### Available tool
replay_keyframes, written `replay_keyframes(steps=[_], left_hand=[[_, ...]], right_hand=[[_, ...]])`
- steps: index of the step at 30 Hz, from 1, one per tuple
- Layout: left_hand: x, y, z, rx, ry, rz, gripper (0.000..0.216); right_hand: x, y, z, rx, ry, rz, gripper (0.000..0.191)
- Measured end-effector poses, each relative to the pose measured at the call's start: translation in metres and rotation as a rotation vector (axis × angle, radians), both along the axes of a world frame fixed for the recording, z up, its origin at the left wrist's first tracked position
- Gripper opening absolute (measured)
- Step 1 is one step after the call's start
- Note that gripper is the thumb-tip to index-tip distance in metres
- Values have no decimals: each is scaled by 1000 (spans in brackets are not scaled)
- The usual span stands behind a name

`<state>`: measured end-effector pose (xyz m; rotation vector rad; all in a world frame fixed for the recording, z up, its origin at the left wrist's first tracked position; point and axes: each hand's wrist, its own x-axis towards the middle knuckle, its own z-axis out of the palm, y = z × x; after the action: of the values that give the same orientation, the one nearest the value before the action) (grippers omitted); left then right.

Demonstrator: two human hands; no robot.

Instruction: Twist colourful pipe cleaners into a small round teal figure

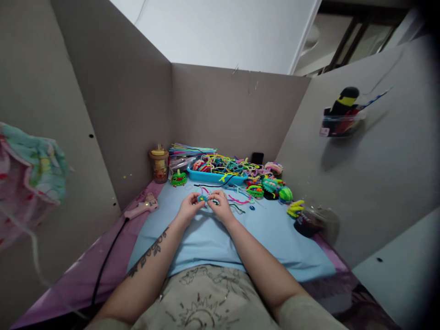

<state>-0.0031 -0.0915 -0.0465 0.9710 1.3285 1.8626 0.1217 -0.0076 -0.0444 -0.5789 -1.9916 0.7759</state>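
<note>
A small teal pipe-cleaner piece (202,198) with a bit of yellow sits between my two hands, above the light blue cloth. My left hand (190,206) pinches it from the left side. From the right, the fingers of my right hand (222,207) are closed on its other side. Its exact shape is partly hidden by my fingers. Loose pink pipe cleaners (239,200) and a dark green one (237,208) lie just right of my hands. Behind them is a long black pipe cleaner (209,185). A small dark blue round object (252,208) rests farther right.
A blue tray (220,178) heaped with tangled pipe cleaners stands at the back. A green fuzzy figure (178,178), a lidded cup (159,167) and a pink glue gun (140,208) are on the left. Several fuzzy balls (270,184) and a dark container (307,224) are right. Grey panels enclose the table.
</note>
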Motion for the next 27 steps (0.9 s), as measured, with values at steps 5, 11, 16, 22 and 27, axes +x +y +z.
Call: replay_keyframes(steps=[5, 11, 16, 22, 27], left_hand=[[-2, 2, -2, 0, -20, 34, 44], [1, -2, 4, -7, -62, -11, 46], [3, -4, 7, -9, -23, -74, 39], [2, -2, 2, -16, 108, -60, 31], [0, -1, 0, -37, 185, 1, 24]], right_hand=[[0, 4, -3, -68, 54, 4, 7], [2, -2, 4, -3, 67, -15, 5], [2, -5, 5, 68, 39, -52, 5], [2, -4, 3, 116, 17, -33, 8], [1, -6, 4, 88, 37, 15, 7]])
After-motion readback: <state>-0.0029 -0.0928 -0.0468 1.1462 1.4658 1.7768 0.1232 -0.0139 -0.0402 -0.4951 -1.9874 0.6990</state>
